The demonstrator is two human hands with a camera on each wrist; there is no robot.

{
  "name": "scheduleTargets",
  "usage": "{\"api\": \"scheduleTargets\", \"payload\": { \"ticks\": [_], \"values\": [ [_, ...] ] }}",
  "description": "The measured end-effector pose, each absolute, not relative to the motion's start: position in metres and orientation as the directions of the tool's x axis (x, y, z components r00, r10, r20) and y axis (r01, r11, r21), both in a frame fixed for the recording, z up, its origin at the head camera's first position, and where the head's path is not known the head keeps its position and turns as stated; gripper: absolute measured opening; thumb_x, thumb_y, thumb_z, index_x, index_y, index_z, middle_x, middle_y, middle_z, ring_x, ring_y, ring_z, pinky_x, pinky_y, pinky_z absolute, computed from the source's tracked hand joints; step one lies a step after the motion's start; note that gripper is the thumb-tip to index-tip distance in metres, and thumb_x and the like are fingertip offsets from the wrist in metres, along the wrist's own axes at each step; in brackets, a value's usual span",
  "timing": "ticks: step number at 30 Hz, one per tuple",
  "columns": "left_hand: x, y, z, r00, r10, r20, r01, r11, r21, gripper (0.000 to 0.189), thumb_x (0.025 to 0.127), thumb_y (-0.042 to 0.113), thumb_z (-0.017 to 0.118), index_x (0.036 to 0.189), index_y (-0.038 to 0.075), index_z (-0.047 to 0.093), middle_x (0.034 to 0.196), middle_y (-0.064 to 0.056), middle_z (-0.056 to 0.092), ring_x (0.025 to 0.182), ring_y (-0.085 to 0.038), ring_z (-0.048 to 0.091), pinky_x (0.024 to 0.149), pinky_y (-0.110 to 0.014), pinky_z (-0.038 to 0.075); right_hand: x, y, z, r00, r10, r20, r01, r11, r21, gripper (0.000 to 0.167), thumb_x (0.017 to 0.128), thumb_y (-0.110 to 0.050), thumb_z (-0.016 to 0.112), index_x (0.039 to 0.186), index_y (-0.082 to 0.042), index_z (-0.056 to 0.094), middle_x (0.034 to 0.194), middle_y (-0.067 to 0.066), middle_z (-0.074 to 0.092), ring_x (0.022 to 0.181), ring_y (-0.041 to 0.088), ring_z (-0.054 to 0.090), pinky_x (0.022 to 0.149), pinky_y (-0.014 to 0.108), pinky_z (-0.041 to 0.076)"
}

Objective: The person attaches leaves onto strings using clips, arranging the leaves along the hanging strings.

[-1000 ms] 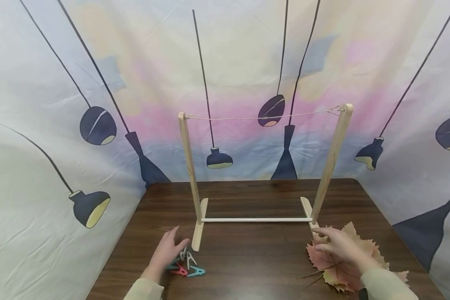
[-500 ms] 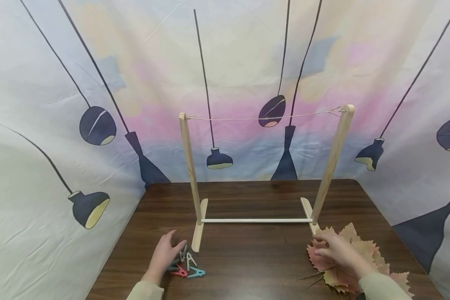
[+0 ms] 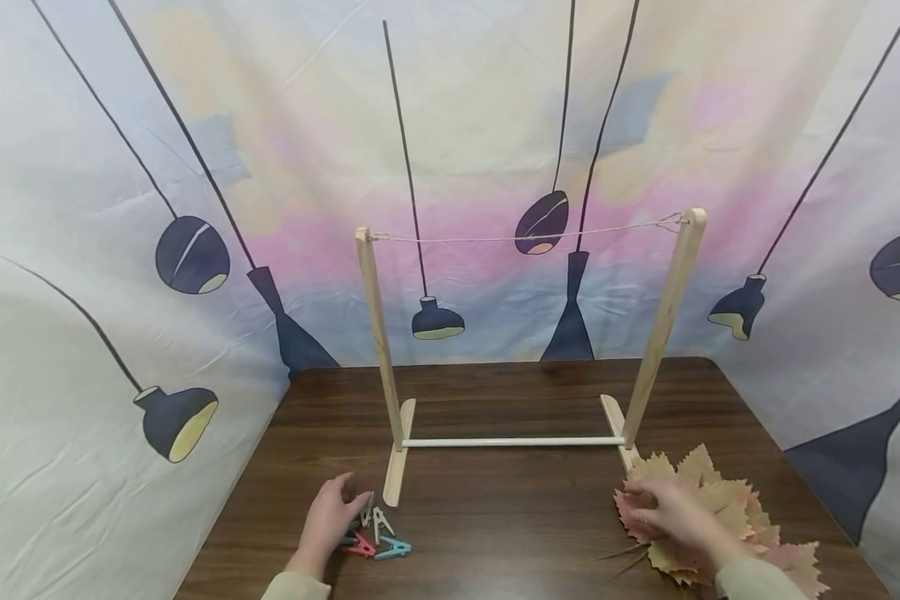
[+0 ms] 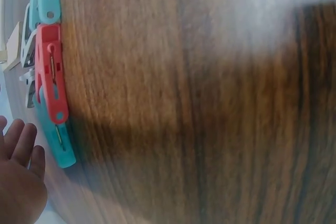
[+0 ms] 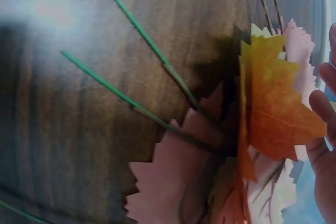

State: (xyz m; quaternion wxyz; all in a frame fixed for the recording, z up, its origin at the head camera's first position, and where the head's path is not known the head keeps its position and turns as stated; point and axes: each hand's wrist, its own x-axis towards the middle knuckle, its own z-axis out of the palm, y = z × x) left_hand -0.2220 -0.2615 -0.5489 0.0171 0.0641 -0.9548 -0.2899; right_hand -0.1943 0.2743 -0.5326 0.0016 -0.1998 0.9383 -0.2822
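Observation:
My left hand (image 3: 328, 521) hovers beside a small pile of plastic clothespins, fingers loosely bent, the thumb overlapping a grey clothespin (image 3: 379, 523). In the left wrist view that hand (image 4: 21, 177) is at the lower left edge, below a red clothespin (image 4: 52, 77) and a teal clothespin (image 4: 63, 150), with nothing seen in its fingers. At the right, my right hand (image 3: 675, 510) is over a pile of artificial maple leaves (image 3: 727, 500), fingers loosely bent downward. In the right wrist view its fingers (image 5: 319, 106) lie right at an orange leaf (image 5: 273, 108); the thumb is hidden there.
A wooden frame with two posts (image 3: 663, 333) stands behind the hands, a thin string (image 3: 487, 238) tied between the tops. A white rod (image 3: 510, 442) joins its feet. Thin leaf stems (image 3: 621, 552) stick out over the brown table (image 3: 495, 517). A lamp-patterned cloth (image 3: 480, 125) hangs around.
My left hand has come down a little and closer to the clothespins, its fingers bending more. The right hand has lowered slightly onto the leaves, fingers drawn in. Clothespins and frame stay put.

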Motion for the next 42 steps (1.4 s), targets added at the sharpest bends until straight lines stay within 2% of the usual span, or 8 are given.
{"api": "scheduleTargets", "payload": {
  "ticks": [6, 8, 13, 17, 23, 28, 35, 42],
  "values": [
    [-0.22, -0.258, -0.553, -0.991, -0.131, -0.005, -0.111, 0.819, 0.563, 0.052, 0.084, 0.026, 0.069, 0.121, -0.008, 0.054, 0.107, -0.021, 0.058, 0.1, -0.037, 0.057, 0.083, -0.051, 0.045, -0.189, 0.273, -0.543, -0.919, -0.363, 0.154, -0.384, 0.739, -0.553, 0.04, 0.078, -0.03, 0.075, 0.109, -0.006, 0.068, 0.109, 0.01, 0.066, 0.104, 0.033, 0.057, 0.085, 0.038, 0.045],
    [-0.22, -0.257, -0.554, -0.992, -0.127, -0.004, -0.108, 0.821, 0.561, 0.051, 0.084, 0.026, 0.069, 0.12, -0.006, 0.055, 0.108, -0.02, 0.058, 0.1, -0.036, 0.057, 0.083, -0.052, 0.045, -0.187, 0.273, -0.549, -0.91, -0.376, 0.177, -0.409, 0.731, -0.546, 0.038, 0.077, -0.03, 0.075, 0.108, -0.008, 0.069, 0.112, 0.013, 0.064, 0.108, 0.037, 0.054, 0.089, 0.033, 0.041],
    [-0.222, -0.256, -0.557, -0.993, -0.117, -0.005, -0.099, 0.823, 0.56, 0.049, 0.083, 0.027, 0.07, 0.119, -0.004, 0.057, 0.109, -0.02, 0.058, 0.1, -0.035, 0.057, 0.083, -0.052, 0.045, -0.183, 0.273, -0.561, -0.864, -0.431, 0.262, -0.501, 0.685, -0.529, 0.036, 0.076, -0.027, 0.076, 0.105, -0.006, 0.069, 0.108, 0.009, 0.066, 0.106, 0.027, 0.055, 0.085, 0.018, 0.037],
    [-0.222, -0.256, -0.559, -0.994, -0.106, 0.009, -0.083, 0.828, 0.555, 0.048, 0.082, 0.026, 0.072, 0.116, -0.005, 0.058, 0.106, -0.019, 0.059, 0.097, -0.034, 0.058, 0.082, -0.051, 0.046, -0.182, 0.273, -0.565, -0.848, -0.437, 0.301, -0.53, 0.676, -0.512, 0.034, 0.076, -0.027, 0.076, 0.103, -0.006, 0.07, 0.103, 0.004, 0.068, 0.101, 0.019, 0.058, 0.081, 0.021, 0.043],
    [-0.222, -0.255, -0.561, -0.993, -0.12, 0.016, -0.09, 0.821, 0.563, 0.046, 0.081, 0.022, 0.072, 0.116, -0.005, 0.058, 0.105, -0.018, 0.058, 0.097, -0.033, 0.057, 0.083, -0.05, 0.046, -0.179, 0.271, -0.562, -0.844, -0.424, 0.328, -0.534, 0.718, -0.447, 0.031, 0.074, -0.028, 0.078, 0.098, -0.011, 0.071, 0.098, 0.0, 0.069, 0.095, 0.02, 0.06, 0.077, 0.033, 0.046],
    [-0.222, -0.254, -0.562, -0.991, -0.128, 0.03, -0.09, 0.824, 0.56, 0.043, 0.081, 0.019, 0.072, 0.115, -0.004, 0.058, 0.105, -0.018, 0.058, 0.097, -0.033, 0.057, 0.083, -0.049, 0.046, -0.176, 0.269, -0.56, -0.865, -0.431, 0.258, -0.502, 0.725, -0.471, 0.028, 0.075, -0.031, 0.077, 0.095, -0.012, 0.07, 0.097, 0.0, 0.068, 0.095, 0.018, 0.059, 0.077, 0.036, 0.046],
    [-0.221, -0.254, -0.561, -0.991, -0.129, 0.023, -0.093, 0.82, 0.564, 0.041, 0.082, 0.013, 0.071, 0.117, -0.003, 0.058, 0.106, -0.018, 0.057, 0.097, -0.033, 0.056, 0.082, -0.05, 0.045, -0.174, 0.269, -0.561, -0.883, -0.442, 0.156, -0.46, 0.754, -0.469, 0.032, 0.074, -0.038, 0.075, 0.097, -0.016, 0.07, 0.1, -0.003, 0.067, 0.097, 0.02, 0.058, 0.079, 0.04, 0.045],
    [-0.221, -0.251, -0.563, -0.989, -0.149, 0.016, -0.111, 0.803, 0.586, 0.04, 0.082, 0.007, 0.069, 0.119, -0.002, 0.056, 0.107, -0.018, 0.056, 0.095, -0.031, 0.057, 0.08, -0.049, 0.047, -0.172, 0.266, -0.563, -0.874, -0.459, 0.163, -0.483, 0.779, -0.398, 0.025, 0.073, -0.033, 0.078, 0.092, -0.02, 0.069, 0.094, -0.004, 0.066, 0.092, 0.02, 0.058, 0.076, 0.042, 0.045]
  ]
}}
